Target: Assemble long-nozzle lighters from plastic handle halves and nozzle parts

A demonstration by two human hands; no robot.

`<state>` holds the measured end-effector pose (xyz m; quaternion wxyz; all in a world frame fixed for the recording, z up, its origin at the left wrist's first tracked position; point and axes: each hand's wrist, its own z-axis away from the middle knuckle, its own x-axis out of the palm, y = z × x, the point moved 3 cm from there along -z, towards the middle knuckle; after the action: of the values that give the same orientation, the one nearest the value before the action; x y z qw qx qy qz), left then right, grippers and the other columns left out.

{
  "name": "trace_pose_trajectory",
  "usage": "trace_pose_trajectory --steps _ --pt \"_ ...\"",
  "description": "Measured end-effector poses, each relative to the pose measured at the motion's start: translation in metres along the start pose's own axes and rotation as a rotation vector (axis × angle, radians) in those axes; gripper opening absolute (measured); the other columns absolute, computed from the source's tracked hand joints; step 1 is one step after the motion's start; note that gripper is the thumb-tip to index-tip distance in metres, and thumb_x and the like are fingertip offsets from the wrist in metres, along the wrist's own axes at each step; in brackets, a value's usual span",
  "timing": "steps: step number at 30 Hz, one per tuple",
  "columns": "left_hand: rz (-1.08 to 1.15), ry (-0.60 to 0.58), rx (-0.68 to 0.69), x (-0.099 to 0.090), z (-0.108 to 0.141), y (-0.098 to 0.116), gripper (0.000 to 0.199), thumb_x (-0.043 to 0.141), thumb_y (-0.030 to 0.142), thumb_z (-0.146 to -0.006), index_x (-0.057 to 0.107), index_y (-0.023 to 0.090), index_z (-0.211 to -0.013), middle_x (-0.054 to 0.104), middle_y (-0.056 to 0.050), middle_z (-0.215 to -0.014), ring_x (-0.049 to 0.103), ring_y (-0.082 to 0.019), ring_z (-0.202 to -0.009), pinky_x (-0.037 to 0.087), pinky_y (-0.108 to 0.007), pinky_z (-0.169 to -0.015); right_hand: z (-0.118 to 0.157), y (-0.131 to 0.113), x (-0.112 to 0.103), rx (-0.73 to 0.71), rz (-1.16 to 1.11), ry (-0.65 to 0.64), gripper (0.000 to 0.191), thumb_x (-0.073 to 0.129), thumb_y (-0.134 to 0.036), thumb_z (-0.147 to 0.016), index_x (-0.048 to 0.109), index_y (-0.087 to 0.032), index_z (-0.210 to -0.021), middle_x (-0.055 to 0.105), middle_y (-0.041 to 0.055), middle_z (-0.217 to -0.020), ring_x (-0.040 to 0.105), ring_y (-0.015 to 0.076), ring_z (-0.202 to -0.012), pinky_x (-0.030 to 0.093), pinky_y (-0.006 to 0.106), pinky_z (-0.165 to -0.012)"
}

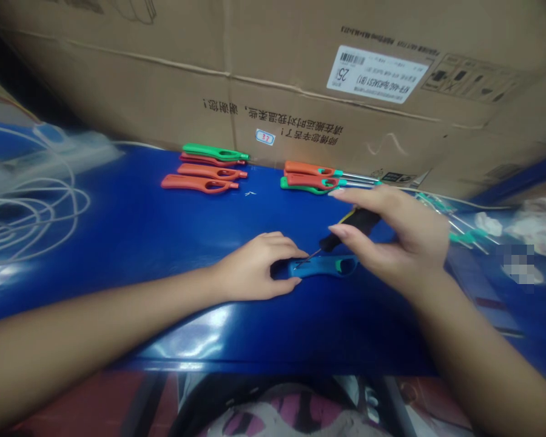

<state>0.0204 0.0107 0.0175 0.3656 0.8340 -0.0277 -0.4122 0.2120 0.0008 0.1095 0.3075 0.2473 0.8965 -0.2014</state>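
Two hands busy: we clamp our left hand (252,267) over the end of a blue plastic handle (325,266) lying on the blue workbench (118,212), our right hand (395,237) pinching a black-handled tool (350,226), its thin tip at that handle, orange handles (204,179) farther back

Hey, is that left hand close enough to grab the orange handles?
Probably yes: nothing stands between the left hand and the orange handles, though that hand is on the blue handle now.
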Motion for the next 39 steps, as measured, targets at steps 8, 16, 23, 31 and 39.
trace_pose_trajectory --steps 8,16,23,31,39 --pt "-0.004 0.001 0.005 0.0 0.0 0.0 0.031 0.073 0.024 -0.085 0.071 0.014 -0.115 0.076 -0.009 -0.109 0.07 -0.023 -0.1 0.052 -0.039 -0.094 0.003 0.001 -0.003 0.034 -0.048 -0.051 0.046 0.071 -0.034 -0.091 0.062 -0.032 -0.136 0.077 0.002 -0.107 0.072 0.0181 -0.073 0.06 0.031 -0.063" --pt "0.001 0.005 -0.001 -0.001 0.0 0.0 0.029 0.074 0.025 -0.085 0.071 0.014 -0.112 0.076 -0.009 -0.106 0.07 -0.023 -0.099 0.053 -0.039 -0.093 0.007 0.001 0.0 0.107 -0.176 -0.152 0.045 0.05 -0.032 -0.103 0.051 -0.033 -0.148 0.075 0.0036 -0.12 0.074 0.0174 -0.073 0.063 0.032 -0.063" --pt "0.011 0.013 -0.004 0.0 0.0 0.0 0.027 0.074 0.025 -0.085 0.072 0.015 -0.11 0.075 -0.008 -0.106 0.07 -0.022 -0.098 0.053 -0.039 -0.094 0.004 -0.008 -0.001 0.015 -0.102 -0.062 0.046 0.047 -0.026 -0.103 0.051 -0.034 -0.148 0.074 0.0034 -0.124 0.075 0.0196 -0.087 0.064 0.036 -0.075" --pt "0.0 0.016 -0.006 -0.001 -0.001 0.001 0.028 0.074 0.024 -0.084 0.072 0.016 -0.111 0.075 -0.008 -0.106 0.069 -0.021 -0.097 0.053 -0.038 -0.094 0.001 -0.013 -0.004 -0.048 0.016 -0.098 0.042 0.054 -0.03 -0.101 0.058 -0.027 -0.143 0.075 0.007 -0.114 0.073 0.0218 -0.092 0.061 0.036 -0.079" --pt "-0.007 0.018 -0.002 -0.001 -0.001 0.001 0.028 0.075 0.023 -0.084 0.072 0.017 -0.111 0.075 -0.007 -0.104 0.07 -0.021 -0.096 0.053 -0.036 -0.093 0.001 -0.013 -0.003 -0.046 -0.017 -0.08 0.039 0.065 -0.032 -0.095 0.065 -0.027 -0.134 0.076 0.005 -0.102 0.071 0.0194 -0.081 0.061 0.033 -0.072"
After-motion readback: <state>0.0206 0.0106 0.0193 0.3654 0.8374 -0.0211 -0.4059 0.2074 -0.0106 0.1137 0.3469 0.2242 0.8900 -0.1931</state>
